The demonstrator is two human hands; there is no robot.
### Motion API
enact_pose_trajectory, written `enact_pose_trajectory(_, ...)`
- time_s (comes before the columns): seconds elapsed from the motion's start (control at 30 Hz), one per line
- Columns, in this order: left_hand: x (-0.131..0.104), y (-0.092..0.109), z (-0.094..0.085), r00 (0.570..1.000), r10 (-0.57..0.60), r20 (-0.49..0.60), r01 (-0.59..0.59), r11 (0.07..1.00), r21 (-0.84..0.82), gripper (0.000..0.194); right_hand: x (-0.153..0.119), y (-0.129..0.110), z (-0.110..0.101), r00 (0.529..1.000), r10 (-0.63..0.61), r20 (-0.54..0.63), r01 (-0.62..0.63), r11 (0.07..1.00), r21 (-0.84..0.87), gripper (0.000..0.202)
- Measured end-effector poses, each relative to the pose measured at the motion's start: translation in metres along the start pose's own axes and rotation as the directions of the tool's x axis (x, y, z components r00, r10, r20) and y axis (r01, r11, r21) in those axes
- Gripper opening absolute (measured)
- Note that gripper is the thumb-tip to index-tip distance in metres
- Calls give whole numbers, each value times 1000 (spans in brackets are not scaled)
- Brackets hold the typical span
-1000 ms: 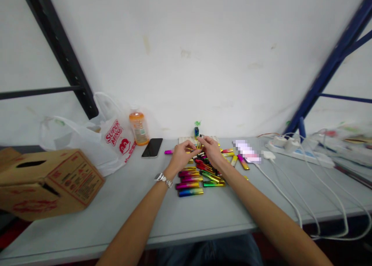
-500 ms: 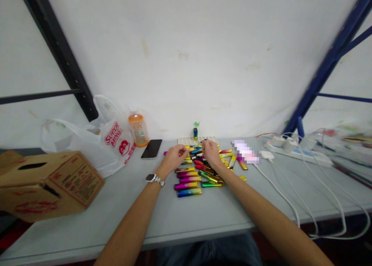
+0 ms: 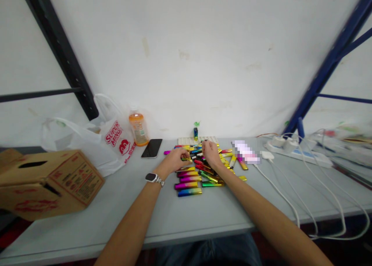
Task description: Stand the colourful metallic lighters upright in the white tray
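Note:
Shiny two-tone sticks, shaped like slim lighters, lie in a loose pile (image 3: 207, 169) on the grey table. Left of the pile several of them lie side by side in a column, with a blue-and-yellow stick (image 3: 189, 192) nearest me. My left hand (image 3: 174, 160), wearing a watch on its wrist, has its fingers curled down onto a yellowish stick (image 3: 187, 162) at the column's far end. My right hand (image 3: 211, 153) is closed above the far part of the pile. A small dark tip shows at its fingers; what it holds is otherwise hidden.
Behind the pile is a white keyboard (image 3: 186, 140) with a small dark upright item (image 3: 195, 133) at it. To the left are a phone (image 3: 152, 148), an orange bottle (image 3: 138, 129), a plastic bag (image 3: 113, 145) and a cardboard box (image 3: 66, 180). A power strip (image 3: 308, 155) and white cables (image 3: 279, 196) lie right.
My left hand has lowered slightly toward me and left, its fingers now down at the column's far end. My right hand has stayed in nearly the same place.

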State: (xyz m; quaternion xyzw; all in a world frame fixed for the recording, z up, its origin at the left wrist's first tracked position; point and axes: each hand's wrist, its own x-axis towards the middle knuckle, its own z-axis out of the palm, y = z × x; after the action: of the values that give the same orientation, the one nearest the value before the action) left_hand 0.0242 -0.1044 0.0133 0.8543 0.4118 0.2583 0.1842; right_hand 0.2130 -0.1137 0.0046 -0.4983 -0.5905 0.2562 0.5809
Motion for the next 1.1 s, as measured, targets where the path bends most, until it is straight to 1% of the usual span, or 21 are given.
enact_pose_trajectory(0.1,-1,0,-2,1000,16,24,-16,1000,16,17,-1,-2,1,1000,-2,-26,2,1000,30,33)
enact_pose_trajectory(0.17,0,-1,-2,999,18,40,-19,999,41,15,-2,-3,1,999,-44,-22,45,998,43,33)
enact_pose_trajectory(0.33,0,0,-1,997,-1,77,-10,991,137,12,-2,-6,1,990,-118,78,115,993,39,40)
enact_pose_trajectory(0.4,-1,2,-1,997,12,77,-25,983,182,15,2,-5,0,977,-193,95,197,980,-36,42)
enact_pose_trajectory(0.5,-2,5,-1,997,25,75,-42,971,235,19,15,-3,0,935,-329,134,351,914,-203,41)
enact_pose_trajectory(0.57,-3,7,-2,996,25,81,-45,968,247,22,27,-2,1,918,-358,169,393,875,-283,42)
enact_pose_trajectory(0.67,-2,7,-1,995,6,100,-30,971,238,25,47,-2,5,900,-376,220,431,839,-333,41)
enact_pose_trajectory(0.77,-2,3,1,995,-5,99,-18,974,227,24,65,-5,10,877,-385,287,463,836,-294,37)
enact_pose_trajectory(0.83,-1,0,3,996,8,88,-28,974,226,23,76,-5,13,877,-354,324,443,858,-259,32)
enact_pose_trajectory(0.93,-1,-4,4,996,19,85,-37,974,224,22,92,-2,16,885,-312,345,405,882,-240,22)
enact_pose_trajectory(1.0,-1,-4,4,996,18,89,-37,975,220,22,101,3,16,889,-292,352,391,885,-253,17)
enact_pose_trajectory(1.1,-2,-4,3,996,17,90,-35,978,206,21,115,11,17,897,-254,363,375,871,-316,16)
